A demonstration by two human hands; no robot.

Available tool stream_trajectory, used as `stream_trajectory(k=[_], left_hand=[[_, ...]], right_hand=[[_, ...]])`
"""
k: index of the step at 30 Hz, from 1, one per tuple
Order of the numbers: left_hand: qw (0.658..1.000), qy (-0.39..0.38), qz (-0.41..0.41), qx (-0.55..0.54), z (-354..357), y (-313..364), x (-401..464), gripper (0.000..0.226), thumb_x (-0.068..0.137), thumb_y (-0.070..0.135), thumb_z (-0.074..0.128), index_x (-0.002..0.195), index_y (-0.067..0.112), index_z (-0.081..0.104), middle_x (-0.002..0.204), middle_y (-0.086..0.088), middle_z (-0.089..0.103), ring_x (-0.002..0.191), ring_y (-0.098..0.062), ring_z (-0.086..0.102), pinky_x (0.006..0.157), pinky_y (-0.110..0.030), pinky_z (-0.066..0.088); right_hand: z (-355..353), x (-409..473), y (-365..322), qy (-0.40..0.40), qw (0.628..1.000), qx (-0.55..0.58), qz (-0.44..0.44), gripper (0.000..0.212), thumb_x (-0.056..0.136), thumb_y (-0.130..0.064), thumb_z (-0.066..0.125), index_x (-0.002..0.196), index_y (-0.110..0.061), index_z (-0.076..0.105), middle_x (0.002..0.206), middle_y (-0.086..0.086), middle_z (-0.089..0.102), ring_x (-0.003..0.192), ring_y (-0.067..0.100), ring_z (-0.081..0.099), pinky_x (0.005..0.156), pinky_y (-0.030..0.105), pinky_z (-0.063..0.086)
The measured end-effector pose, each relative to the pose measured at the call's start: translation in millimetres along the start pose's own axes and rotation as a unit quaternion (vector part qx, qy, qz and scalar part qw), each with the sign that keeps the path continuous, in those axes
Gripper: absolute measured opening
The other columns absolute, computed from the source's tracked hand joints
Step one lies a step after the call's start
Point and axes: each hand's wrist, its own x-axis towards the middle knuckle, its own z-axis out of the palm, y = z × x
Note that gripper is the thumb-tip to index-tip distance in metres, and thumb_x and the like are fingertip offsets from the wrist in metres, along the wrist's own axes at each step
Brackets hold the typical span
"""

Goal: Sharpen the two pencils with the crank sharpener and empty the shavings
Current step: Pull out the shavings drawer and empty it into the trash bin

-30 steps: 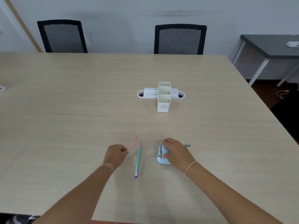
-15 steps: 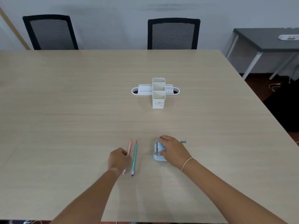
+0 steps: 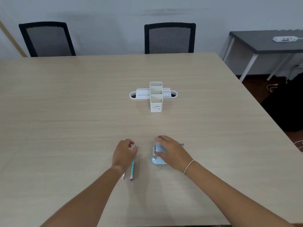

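Pale wood table, two black chairs behind; left hand loosely curled over pencils, seemingly not gripping; right hand clasps the sharpener.

Ahead of my left hand and right hand the table lies bare up to the white desk organizer, the only thing standing in a straight reach forward. Between my hands the gap is narrow, hemmed by the teal pencil and the blue sharpener. Open tabletop spreads wide to both sides.
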Motion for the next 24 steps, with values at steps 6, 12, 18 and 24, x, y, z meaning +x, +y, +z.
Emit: stream_trajectory(k=[6,12,18,24], left_hand=[[0.988,-0.06,0.139,0.014,10,26,0,0.027,0.084,0.026,0.064,0.11,0.02,0.06,0.103,0.007,0.055,0.099,-0.015,0.054,0.091,-0.03,0.046],[0.972,-0.122,0.193,0.06,21,39,-8,0.053,0.074,0.052,0.061,0.12,0.03,0.052,0.125,0.011,0.053,0.116,-0.012,0.046,0.098,-0.03,0.041],[0.956,-0.154,0.233,0.085,29,50,-9,0.058,0.076,0.04,0.071,0.128,0.029,0.048,0.128,0.01,0.049,0.117,-0.013,0.044,0.092,-0.02,0.032],[0.95,-0.174,0.242,0.098,35,50,-7,0.059,0.074,0.037,0.073,0.127,0.027,0.049,0.128,0.007,0.05,0.115,-0.015,0.043,0.098,-0.024,0.035]], right_hand=[[-37,-2,31,0.182,0.982,0.048,0.028,0.04,0.083,0.0,0.059,0.123,-0.006,0.054,0.125,0.016,0.058,0.115,0.026,0.053,0.096,0.017,0.032],[-34,-24,89,0.192,0.96,0.125,0.162,0.042,0.08,0.006,0.06,0.12,-0.004,0.056,0.115,0.016,0.062,0.104,0.026,0.056,0.095,0.028,0.04],[5,-39,96,0.061,0.948,0.232,0.21,0.058,0.076,-0.001,0.069,0.128,-0.011,0.048,0.115,0.001,0.053,0.108,0.018,0.052,0.09,0.022,0.038],[26,-29,84,0.018,0.966,0.197,0.165,0.042,0.07,-0.01,0.075,0.11,-0.011,0.06,0.097,-0.002,0.053,0.093,0.016,0.052,0.08,0.021,0.042]])
